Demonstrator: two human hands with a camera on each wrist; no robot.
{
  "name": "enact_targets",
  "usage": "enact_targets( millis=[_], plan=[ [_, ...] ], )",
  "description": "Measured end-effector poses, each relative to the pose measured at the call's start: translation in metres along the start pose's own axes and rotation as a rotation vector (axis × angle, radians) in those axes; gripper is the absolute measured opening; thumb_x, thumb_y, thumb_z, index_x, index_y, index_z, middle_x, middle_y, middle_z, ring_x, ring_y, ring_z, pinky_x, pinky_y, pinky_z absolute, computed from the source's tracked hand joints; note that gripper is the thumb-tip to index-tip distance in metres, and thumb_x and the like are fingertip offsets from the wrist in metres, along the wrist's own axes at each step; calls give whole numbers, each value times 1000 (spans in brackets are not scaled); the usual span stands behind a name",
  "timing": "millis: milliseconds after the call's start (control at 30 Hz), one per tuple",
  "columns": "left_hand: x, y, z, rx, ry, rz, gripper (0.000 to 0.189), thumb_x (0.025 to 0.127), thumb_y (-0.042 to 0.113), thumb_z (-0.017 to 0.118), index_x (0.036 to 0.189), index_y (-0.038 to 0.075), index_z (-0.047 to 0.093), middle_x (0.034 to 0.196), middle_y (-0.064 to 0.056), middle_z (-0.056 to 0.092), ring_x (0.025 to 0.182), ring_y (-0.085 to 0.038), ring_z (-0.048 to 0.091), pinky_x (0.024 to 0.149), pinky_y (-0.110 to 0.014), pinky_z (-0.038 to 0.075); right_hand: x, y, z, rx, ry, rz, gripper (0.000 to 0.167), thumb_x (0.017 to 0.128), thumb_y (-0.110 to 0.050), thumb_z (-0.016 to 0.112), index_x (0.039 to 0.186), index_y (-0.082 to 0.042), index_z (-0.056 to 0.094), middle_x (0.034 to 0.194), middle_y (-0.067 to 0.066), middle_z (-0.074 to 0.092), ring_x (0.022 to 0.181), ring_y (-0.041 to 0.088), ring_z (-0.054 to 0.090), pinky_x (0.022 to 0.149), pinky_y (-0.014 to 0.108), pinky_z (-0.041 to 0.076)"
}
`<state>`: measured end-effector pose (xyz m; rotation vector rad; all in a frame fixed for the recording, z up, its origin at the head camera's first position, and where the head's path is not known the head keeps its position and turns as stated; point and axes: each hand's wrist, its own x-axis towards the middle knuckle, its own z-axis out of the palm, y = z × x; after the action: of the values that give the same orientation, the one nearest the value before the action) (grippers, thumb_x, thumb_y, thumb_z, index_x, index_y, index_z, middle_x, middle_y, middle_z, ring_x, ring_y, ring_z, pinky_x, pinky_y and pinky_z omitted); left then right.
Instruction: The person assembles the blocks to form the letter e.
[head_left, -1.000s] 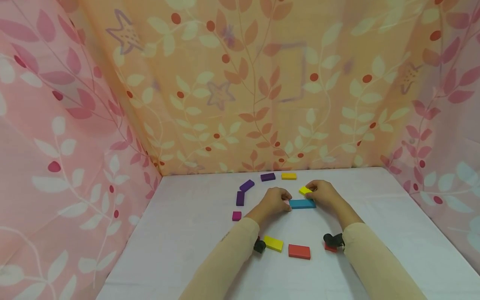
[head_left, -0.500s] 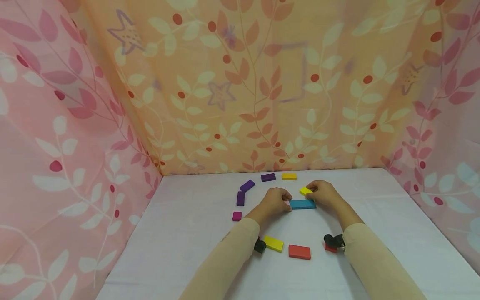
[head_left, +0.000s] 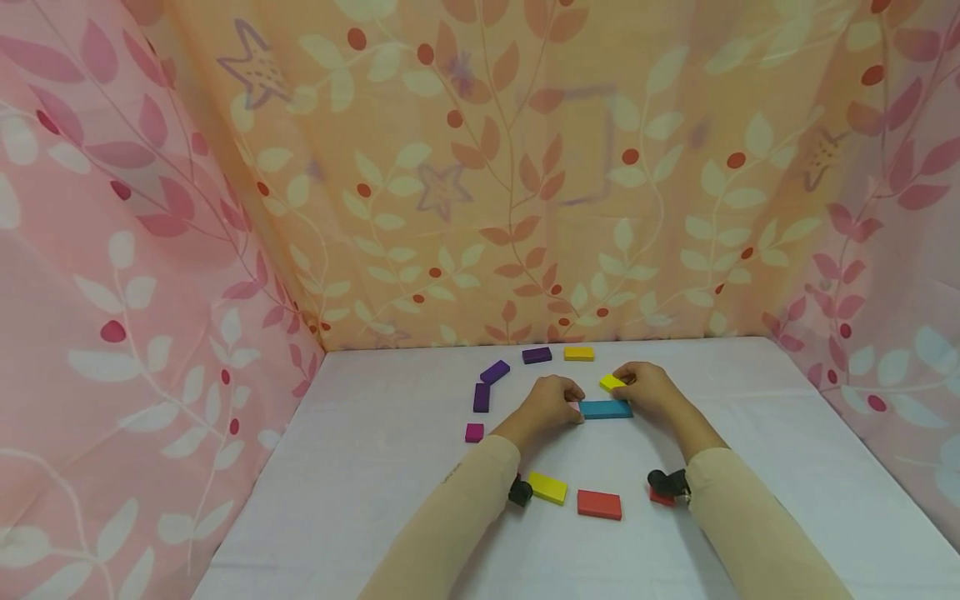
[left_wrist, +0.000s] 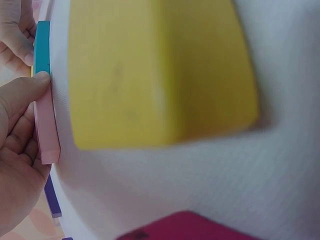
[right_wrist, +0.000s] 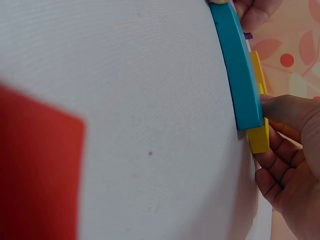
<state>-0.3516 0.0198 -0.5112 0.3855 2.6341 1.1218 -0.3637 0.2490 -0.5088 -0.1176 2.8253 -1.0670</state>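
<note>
My left hand (head_left: 549, 402) grips a pink block (left_wrist: 46, 125), its thumb near the joint where a teal block (head_left: 606, 409) meets it end to end. Most of the pink block is hidden by that hand in the head view. Just behind the teal block's right end, my right hand (head_left: 649, 387) pinches a small yellow block (head_left: 609, 382), partly covered by the fingers. In the right wrist view the right thumb lies close against the teal block's edge, and the yellow block (right_wrist: 259, 138) shows past its end.
Purple blocks (head_left: 482, 397), a magenta block (head_left: 474, 432) and another yellow block (head_left: 579, 353) curve along the left and back. Nearer lie a yellow block (head_left: 548, 488) and a red block (head_left: 599, 504); a second red block (head_left: 661, 497) is partly under the right wrist camera. Patterned curtains surround the white table (head_left: 360, 467).
</note>
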Motion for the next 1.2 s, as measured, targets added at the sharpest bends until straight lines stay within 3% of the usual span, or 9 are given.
enact_targets(
  millis=[433,667,900,1200],
  plan=[
    [-3,2,-2,15,-4,11,29,82,18,88,108,20,76,89,8,64,89,-12,57,80,-22,53,-5,-3,-2,-24,4,15,48,94,-24,74,131,3,62,125,21,65,111,35,60,101,52,50],
    [-5,3,-4,41,-7,32,30,83,20,88,111,19,76,90,9,65,89,-12,57,82,-23,53,-9,-7,-3,-44,18,-20,43,96,-18,71,131,5,62,126,23,65,112,38,61,100,54,50],
    [-6,2,-3,9,-19,16,29,83,18,87,109,19,76,89,8,64,88,-12,57,80,-23,53,-9,-4,2,-74,35,-45,38,95,-13,71,126,7,65,122,24,67,110,38,62,100,55,50],
    [-4,2,-4,35,-11,43,30,83,19,87,111,19,76,90,9,65,89,-11,57,81,-22,52,-9,-5,2,-58,49,-13,39,95,-15,71,127,5,64,120,23,67,108,36,62,100,53,51]
  ],
)
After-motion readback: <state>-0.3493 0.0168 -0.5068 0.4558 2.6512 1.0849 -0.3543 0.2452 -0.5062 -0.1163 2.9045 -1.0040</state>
